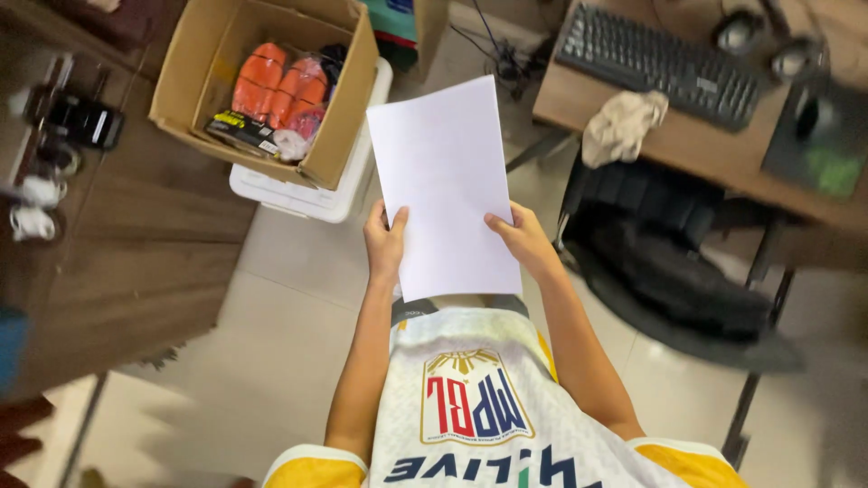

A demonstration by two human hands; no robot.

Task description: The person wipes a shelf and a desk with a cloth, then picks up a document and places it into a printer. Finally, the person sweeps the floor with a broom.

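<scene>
A blank white sheet of paper [445, 181] is held flat in front of me, above the tiled floor. My left hand [384, 242] grips its lower left edge, thumb on top. My right hand [522, 237] grips the lower right edge the same way. Both forearms reach forward from my white and yellow jersey. The sheet's far end points toward a cardboard box.
An open cardboard box [348, 99] with orange packets rests on a white plastic bin [316, 201] ahead left. A wooden table [136, 244] lies to the left. To the right stand a black chair [674, 262] and a desk [714, 158] with keyboard [658, 68], cloth [622, 125] and mouse.
</scene>
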